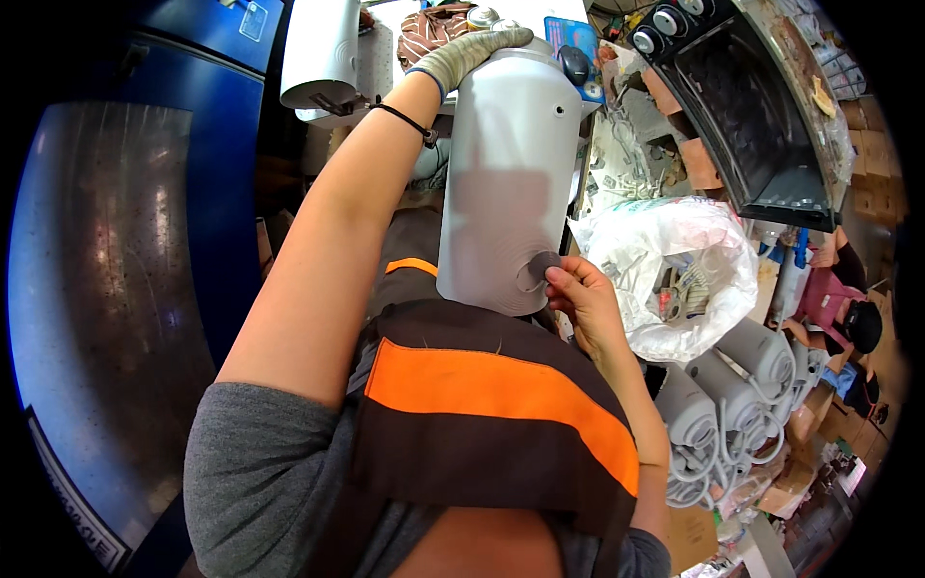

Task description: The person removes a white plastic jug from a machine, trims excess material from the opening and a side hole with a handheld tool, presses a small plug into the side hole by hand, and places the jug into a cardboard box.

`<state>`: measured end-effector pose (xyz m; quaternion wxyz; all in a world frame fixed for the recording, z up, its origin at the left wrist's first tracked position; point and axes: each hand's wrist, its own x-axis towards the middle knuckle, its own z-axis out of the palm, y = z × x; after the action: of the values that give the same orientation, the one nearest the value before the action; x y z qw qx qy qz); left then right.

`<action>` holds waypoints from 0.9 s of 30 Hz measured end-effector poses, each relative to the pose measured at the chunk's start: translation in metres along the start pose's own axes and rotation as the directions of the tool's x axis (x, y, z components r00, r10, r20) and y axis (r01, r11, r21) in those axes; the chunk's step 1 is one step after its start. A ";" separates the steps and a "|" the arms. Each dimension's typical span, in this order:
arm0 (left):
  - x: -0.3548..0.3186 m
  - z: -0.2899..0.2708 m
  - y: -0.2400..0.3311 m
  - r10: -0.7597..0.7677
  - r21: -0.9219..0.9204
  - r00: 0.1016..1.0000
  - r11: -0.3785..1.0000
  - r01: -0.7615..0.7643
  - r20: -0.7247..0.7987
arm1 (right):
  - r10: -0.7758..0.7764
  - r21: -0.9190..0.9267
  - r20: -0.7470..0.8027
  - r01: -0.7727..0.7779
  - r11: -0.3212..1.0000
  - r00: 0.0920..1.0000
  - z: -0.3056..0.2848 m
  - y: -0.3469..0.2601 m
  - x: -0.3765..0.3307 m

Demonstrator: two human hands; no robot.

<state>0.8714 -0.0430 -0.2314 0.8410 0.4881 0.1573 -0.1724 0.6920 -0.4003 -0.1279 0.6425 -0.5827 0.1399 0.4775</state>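
Note:
A pale grey metal cylinder [511, 164] with a rounded shoulder lies across my lap, its far end over the worktable's edge. It has a small dark hole in its side at the upper right. My left hand [472, 60], in a striped beige work glove, grips its far end around the shoulder and neck. My bare right hand [584, 294] pinches a small dark grey round disc [543, 264] between thumb and fingers. The disc is against the near end, where a curved mark shows. The other fingers of this hand are curled under.
Another white cylinder [320, 53] stands at the far left of the worktable, beside a striped cloth [429, 34]. To the right are an open white plastic bag [665, 279] and a dark open oven-like box [752, 116]. Several grey cylinders with hoses [727, 385] lie lower right. People work beyond.

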 end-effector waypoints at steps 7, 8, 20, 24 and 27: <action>-0.013 0.017 0.003 0.010 0.064 0.999 0.998 -0.007 -0.044 | -0.122 -0.147 -0.073 0.110 0.983 0.990 0.009 0.013 -0.008; -0.013 0.016 0.001 0.007 0.046 0.999 0.999 -0.005 -0.050 | -0.159 -0.160 -0.066 0.147 0.976 0.985 0.008 0.017 -0.008; -0.031 0.035 -0.001 0.184 0.167 0.980 0.971 -0.169 -0.078 | 0.007 -0.293 0.077 0.016 0.956 0.997 -0.002 0.002 -0.003; -0.052 0.049 0.003 0.008 0.131 0.991 0.991 0.009 -0.132 | 0.022 -0.299 0.062 -0.002 0.954 0.998 0.002 0.006 -0.001; -0.045 0.035 -0.005 0.103 0.085 0.990 0.992 -0.094 -0.099 | 0.014 -0.241 -0.011 -0.016 0.970 1.000 0.006 0.010 -0.003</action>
<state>0.8325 -0.0699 -0.1985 0.8191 0.5367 0.1691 -0.1113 0.6809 -0.3974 -0.1303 0.5627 -0.6576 0.0883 0.4931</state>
